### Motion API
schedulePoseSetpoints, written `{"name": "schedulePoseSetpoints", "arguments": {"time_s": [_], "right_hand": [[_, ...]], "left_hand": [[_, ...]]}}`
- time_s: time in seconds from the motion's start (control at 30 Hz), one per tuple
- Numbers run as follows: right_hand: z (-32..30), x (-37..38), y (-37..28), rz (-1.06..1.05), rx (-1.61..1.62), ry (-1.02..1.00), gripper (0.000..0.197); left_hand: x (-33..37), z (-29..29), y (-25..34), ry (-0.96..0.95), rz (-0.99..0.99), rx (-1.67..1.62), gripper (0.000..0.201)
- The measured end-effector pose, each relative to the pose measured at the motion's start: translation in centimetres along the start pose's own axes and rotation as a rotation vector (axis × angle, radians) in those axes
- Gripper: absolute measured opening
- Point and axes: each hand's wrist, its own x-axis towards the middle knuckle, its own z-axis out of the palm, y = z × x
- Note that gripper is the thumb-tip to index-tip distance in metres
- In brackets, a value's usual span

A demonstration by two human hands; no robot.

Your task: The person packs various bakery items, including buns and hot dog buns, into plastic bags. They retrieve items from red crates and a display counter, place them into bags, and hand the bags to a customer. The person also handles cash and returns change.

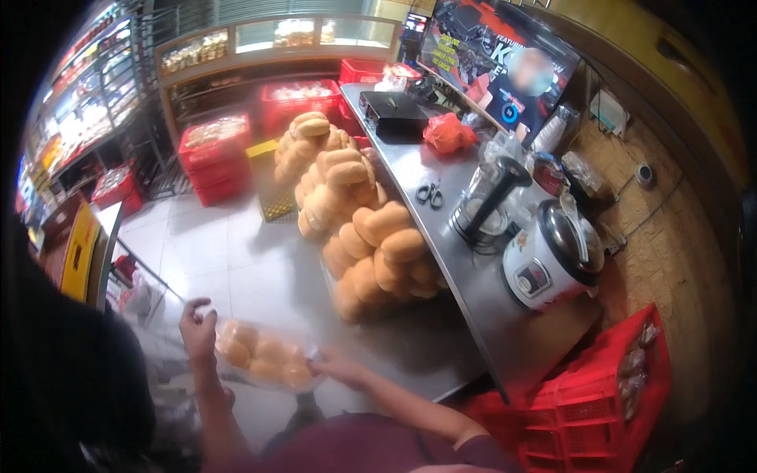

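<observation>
Head view: right hand (337,367) gripped the clear bag of buns (265,356) at one end; left hand (199,327), half-curled, apparently empty, was better placed beneath.

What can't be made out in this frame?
All in the head view:
Right hand: blur hides its exact finger grip on the bag of buns.
Rice cooker: lid hides the inside.
Red crate, lower right: bottom cut off by the picture edge.
Goods, upper left: too small and blurred to identify.
</observation>
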Motion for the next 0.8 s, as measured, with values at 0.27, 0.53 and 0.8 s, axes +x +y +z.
{"name": "schedulePoseSetpoints", "arguments": {"time_s": [0.27, 0.53, 0.8], "right_hand": [[4.2, 15.3, -3.7, 0.087, 0.046, 0.007, 0.037], [5.5, 29.8, -6.4, -0.188, 0.028, 0.112, 0.028], [2.8, 45.8, -14.3, -0.356, 0.260, -0.154, 0.022]], "left_hand": [[12.3, 1.3, -4.7, -0.213, -0.104, 0.067, 0.022], [16.3, 6.9, 3.3, -0.476, 0.194, 0.175, 0.034], [29.9, 7.4, 7.4, -0.445, 0.381, 0.312, 0.056]]}}
